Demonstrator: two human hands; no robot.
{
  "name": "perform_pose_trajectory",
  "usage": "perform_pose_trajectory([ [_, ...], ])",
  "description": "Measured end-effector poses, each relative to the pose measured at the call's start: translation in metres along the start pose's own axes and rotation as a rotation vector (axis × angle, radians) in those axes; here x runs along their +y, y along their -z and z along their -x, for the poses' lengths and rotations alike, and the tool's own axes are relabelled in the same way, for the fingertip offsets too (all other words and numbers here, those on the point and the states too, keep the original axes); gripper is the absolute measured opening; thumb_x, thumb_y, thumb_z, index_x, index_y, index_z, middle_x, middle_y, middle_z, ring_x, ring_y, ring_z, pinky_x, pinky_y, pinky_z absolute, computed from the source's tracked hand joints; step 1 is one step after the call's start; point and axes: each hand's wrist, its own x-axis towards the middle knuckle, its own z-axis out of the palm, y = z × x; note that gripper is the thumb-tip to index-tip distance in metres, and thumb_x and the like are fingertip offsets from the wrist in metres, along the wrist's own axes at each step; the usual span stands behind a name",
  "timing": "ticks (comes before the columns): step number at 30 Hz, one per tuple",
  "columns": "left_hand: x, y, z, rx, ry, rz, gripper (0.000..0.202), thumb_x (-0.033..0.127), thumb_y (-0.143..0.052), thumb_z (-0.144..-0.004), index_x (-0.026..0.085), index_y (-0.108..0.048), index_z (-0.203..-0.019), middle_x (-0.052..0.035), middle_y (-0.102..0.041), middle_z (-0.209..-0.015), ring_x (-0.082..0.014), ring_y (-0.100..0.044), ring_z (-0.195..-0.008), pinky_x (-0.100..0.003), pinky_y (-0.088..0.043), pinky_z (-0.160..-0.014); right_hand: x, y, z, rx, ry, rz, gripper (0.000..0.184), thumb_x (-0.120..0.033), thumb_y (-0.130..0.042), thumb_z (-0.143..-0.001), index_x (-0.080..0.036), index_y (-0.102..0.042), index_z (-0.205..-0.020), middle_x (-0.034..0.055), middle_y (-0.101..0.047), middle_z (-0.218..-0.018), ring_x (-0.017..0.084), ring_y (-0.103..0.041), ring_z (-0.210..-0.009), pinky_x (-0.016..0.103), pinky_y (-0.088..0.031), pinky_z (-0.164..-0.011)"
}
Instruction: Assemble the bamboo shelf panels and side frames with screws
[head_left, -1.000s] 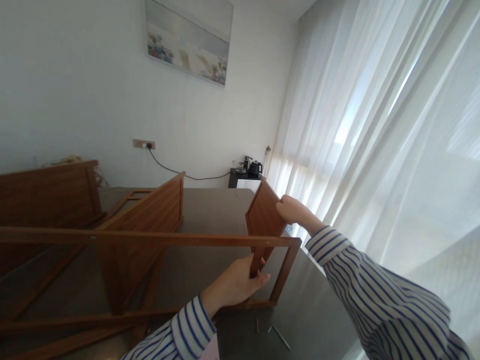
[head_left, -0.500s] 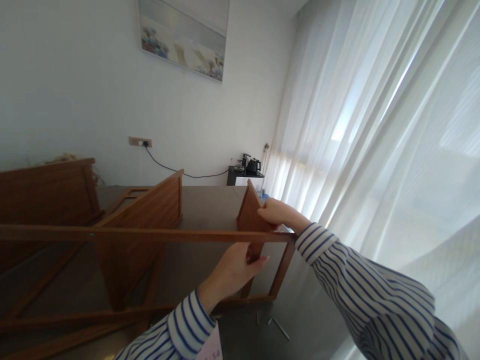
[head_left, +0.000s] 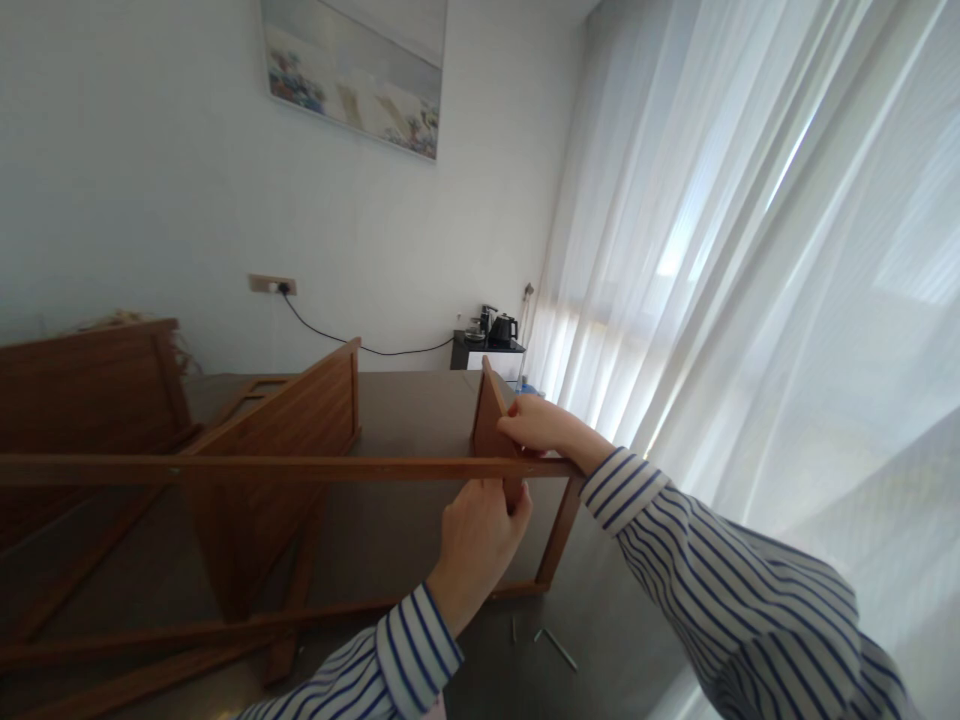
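A brown wooden shelf frame lies on its side, its long upper rail (head_left: 360,468) running across in front of me. At its right end stands a small wooden shelf board (head_left: 489,415). My right hand (head_left: 536,425) reaches over the rail and grips the board's right edge. Below the rail, my left hand (head_left: 484,535) pinches the lower part of the same board, partly hidden behind my fingers. Further left, a larger wooden board (head_left: 300,420) stands slanted within the frame.
Another wooden panel (head_left: 82,385) stands at the far left. On the grey tabletop lie an L-shaped hex key (head_left: 559,648) and a small metal piece (head_left: 514,628). A black kettle (head_left: 504,328) stands on a cabinet by the wall; white curtains (head_left: 675,250) hang on the right.
My left hand has moved up and its fingers have closed round the lower part of the board. The small board has turned slightly to a steeper angle. My right hand keeps its grip.
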Motion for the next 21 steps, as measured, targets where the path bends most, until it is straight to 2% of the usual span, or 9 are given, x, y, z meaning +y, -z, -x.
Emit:
perform_pose_trajectory([
  [5,-0.003,-0.005,-0.004,0.0,-0.035,0.014,0.029,0.04,-0.04,-0.088,0.018,-0.06,-0.089,-0.0083,-0.066,-0.079,-0.0248,-0.064,-0.075,-0.031,-0.041,-0.063,0.004,0.002,0.005,0.01,-0.018,-0.034,0.018,-0.03,-0.054,-0.076,-0.014,-0.062,-0.075,0.0042,-0.063,-0.056,0.014,-0.056,-0.043,0.023,-0.045,-0.043],
  [10,-0.005,-0.006,-0.005,0.023,-0.054,0.042,0.028,0.04,-0.041,-0.088,0.019,-0.061,-0.088,-0.0076,-0.066,-0.08,-0.0246,-0.064,-0.075,-0.031,-0.041,-0.064,0.008,0.003,0.006,0.016,-0.022,-0.08,0.02,-0.029,-0.055,-0.077,-0.012,-0.061,-0.086,0.0035,-0.062,-0.056,0.014,-0.055,-0.041,0.024,-0.044,-0.04],
  [18,-0.007,-0.006,-0.006,0.058,-0.088,0.076,0.031,0.041,-0.041,-0.089,0.018,-0.061,-0.084,-0.0072,-0.065,-0.075,-0.0249,-0.064,-0.074,-0.032,-0.042,-0.064,0.012,0.008,0.009,0.008,0.023,-0.158,0.026,-0.028,-0.058,-0.08,-0.012,-0.06,-0.1,0.0027,-0.066,-0.062,0.013,-0.059,-0.048,0.022,-0.046,-0.047],
  [21,-0.006,-0.004,-0.005,0.063,-0.099,0.079,0.03,0.039,-0.042,-0.088,0.017,-0.061,-0.085,-0.0068,-0.065,-0.074,-0.0234,-0.064,-0.073,-0.031,-0.042,-0.063,0.02,0.014,0.027,0.093,0.046,-0.174,0.032,-0.03,-0.057,-0.082,-0.014,-0.057,-0.11,0.0037,-0.068,-0.072,0.014,-0.063,-0.058,0.023,-0.047,-0.054],
])
